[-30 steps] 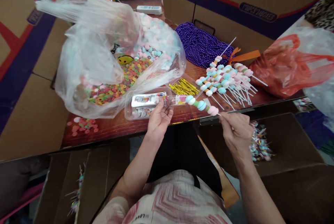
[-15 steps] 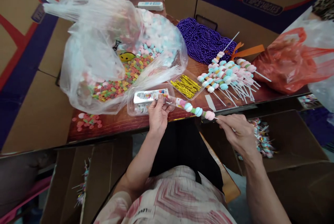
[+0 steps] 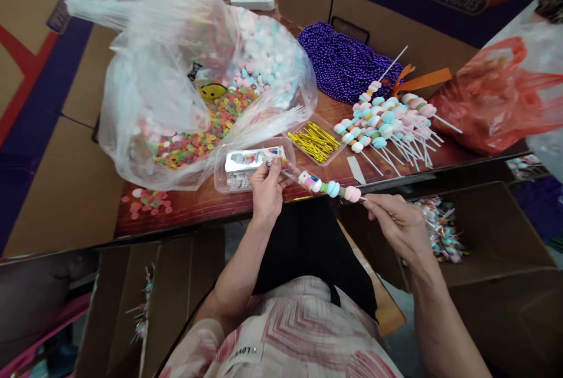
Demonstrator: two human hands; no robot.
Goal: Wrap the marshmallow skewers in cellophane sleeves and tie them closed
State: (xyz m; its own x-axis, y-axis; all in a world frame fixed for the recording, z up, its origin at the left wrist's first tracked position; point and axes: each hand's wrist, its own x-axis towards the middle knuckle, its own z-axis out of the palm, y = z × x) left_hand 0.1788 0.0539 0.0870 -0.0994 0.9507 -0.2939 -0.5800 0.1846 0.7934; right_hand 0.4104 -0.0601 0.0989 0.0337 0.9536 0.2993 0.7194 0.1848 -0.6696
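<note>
Posns rel. to shallow clear plastic tray (image 3: 333, 157) of yellow foil twist ties (image 3: 315, 141).

Well L of tray: small heap of loose pinkish-orange ring sweets (image 3: 149, 204) on glossy red-brown wooden tabletop (image 3: 202, 206). Behind heap, L of tray: big clear plastic bag (image 3: 149, 67) w/ multicol. ring gummies (image 3: 220, 122) + pastel marshmallows (image 3: 277, 61).

Just L of tray: clear rectangular plastic tub (image 3: 219, 175) w/ silvery printed wrappers (image 3: 246, 159). L hand (image 3: 267, 193) nr tub, L of tray; thumb + fingers narrow, pinching one end of clear printed plastic sleeve (image 3: 303, 178).

Pink, blue + white marshmallow skewer on thin white stick (image 3: 333, 189), green bits between, lies aslant in front of tray. Tip end seems inside sleeve; exact depth can't tell.

Handling (est.): v. light. Marshmallows soft, prob. dent/slide if squeezed; stick stiffish; sleeve limp, likely slippery. Best hold: bare stick by last pink piece, + sleeve end.

Behind tray, to R: shiny purple bead strings (image 3: 347, 64). R of tray: pile of similar pastel skewers (image 3: 382, 120).

R hand (image 3: 398, 222) in front of tray, to R; thumb + forefinger closed on bare stick, others curled.

Far R of tray: translucent orange-red plastic bag (image 3: 492, 102).
</note>
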